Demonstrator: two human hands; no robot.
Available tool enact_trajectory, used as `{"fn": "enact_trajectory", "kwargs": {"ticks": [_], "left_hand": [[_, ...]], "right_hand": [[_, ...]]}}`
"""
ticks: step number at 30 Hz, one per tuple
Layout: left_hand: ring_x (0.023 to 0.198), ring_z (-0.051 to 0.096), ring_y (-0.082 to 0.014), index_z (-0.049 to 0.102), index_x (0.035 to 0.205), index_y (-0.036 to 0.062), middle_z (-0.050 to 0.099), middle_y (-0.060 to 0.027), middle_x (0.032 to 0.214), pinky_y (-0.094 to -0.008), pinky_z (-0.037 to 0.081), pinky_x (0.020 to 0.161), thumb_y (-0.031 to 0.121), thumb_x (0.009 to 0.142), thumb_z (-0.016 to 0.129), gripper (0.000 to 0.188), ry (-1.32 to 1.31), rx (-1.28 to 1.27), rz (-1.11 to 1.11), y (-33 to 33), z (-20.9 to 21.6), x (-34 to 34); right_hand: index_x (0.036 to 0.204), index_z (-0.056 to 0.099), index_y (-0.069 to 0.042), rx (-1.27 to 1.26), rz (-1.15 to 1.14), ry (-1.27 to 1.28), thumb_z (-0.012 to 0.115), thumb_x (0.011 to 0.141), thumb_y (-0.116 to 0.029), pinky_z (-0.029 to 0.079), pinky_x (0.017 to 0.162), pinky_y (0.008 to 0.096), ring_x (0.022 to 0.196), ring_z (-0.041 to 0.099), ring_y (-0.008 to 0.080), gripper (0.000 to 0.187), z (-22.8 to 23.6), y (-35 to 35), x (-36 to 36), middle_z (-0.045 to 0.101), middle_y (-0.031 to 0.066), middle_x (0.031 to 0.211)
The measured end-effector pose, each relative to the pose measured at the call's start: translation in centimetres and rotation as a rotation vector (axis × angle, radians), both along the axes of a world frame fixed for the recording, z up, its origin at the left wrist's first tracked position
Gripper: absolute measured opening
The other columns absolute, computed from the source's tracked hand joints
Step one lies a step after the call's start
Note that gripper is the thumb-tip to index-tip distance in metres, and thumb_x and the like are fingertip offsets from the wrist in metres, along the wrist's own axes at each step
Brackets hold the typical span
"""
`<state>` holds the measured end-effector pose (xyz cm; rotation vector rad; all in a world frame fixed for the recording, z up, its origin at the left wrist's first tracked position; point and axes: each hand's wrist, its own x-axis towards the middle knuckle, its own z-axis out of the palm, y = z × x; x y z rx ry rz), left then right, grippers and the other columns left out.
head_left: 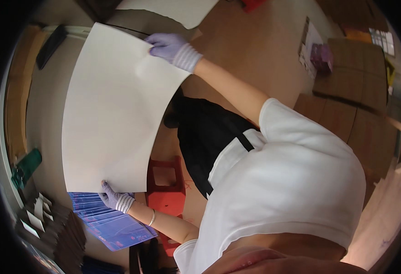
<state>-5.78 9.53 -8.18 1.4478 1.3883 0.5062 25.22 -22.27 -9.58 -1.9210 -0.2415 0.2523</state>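
Note:
A large white sheet of paper or thin card (111, 105) is stretched between my hands, slightly bowed, above a grey work surface. My right hand (167, 47), in a pale purple knitted glove with a striped cuff, pinches its edge near the upper corner. At the lower edge my left hand (112, 197), gloved alike, is closed on the sheet with the thumb on top. Directly below that hand lies a fanned stack of blue printed sheets (118, 228), partly covered by the white sheet. Whatever lies beneath the white sheet is hidden.
A red plastic stool (166, 198) stands beside the work surface. Along the far side are a green cylindrical object (27, 165) and a dark flat object (52, 47). Dark stacked pieces (65, 235) sit at the lower left. Cardboard boxes (353, 73) are piled at the right.

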Motion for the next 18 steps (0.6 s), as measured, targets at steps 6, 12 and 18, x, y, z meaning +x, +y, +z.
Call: {"fn": "enact_trajectory", "kwargs": {"ticks": [6, 12, 18], "left_hand": [[0.082, 0.065, -0.0185, 0.067, 0.109, -0.0045, 0.071, -0.0131, 0.097, -0.0292, 0.053, 0.078, 0.019, 0.088, 0.072, 0.032, 0.185, 0.250, -0.102, -0.9, -1.8, 0.2], [0.101, 0.062, -0.0220, 0.057, 0.119, -0.0046, 0.066, -0.0156, 0.110, -0.0316, 0.049, 0.089, 0.017, 0.099, 0.047, 0.031, 0.594, 0.811, -0.749, -0.5, -1.7, -0.1], [0.093, 0.063, -0.0208, 0.058, 0.115, -0.0036, 0.065, -0.0101, 0.109, -0.0309, 0.051, 0.084, 0.016, 0.101, 0.039, 0.031, -0.599, -0.320, -0.207, -2.6, -0.4, 1.1]], "right_hand": [[0.120, 0.064, -0.010, -0.238, 0.130, -0.014, 0.056, 0.086, -0.014, 0.055, 0.083, 0.0336, 0.090, 0.069, 0.0219, 0.035, 0.2, 2.3, -1.1, 0.071, 0.0101, 0.104], [0.119, 0.064, -0.011, -0.201, 0.412, -0.086, 0.055, 0.095, -0.022, 0.053, 0.086, 0.0352, 0.092, 0.068, 0.0255, 0.028, 3.0, 5.1, -1.6, 0.071, 0.0087, 0.105], [0.120, 0.061, -0.002, -0.034, 0.433, -0.061, 0.057, 0.093, -0.008, 0.053, 0.086, 0.0287, 0.097, 0.067, 0.0174, 0.028, 4.0, 6.5, -2.1, 0.069, 0.0092, 0.110]]}}
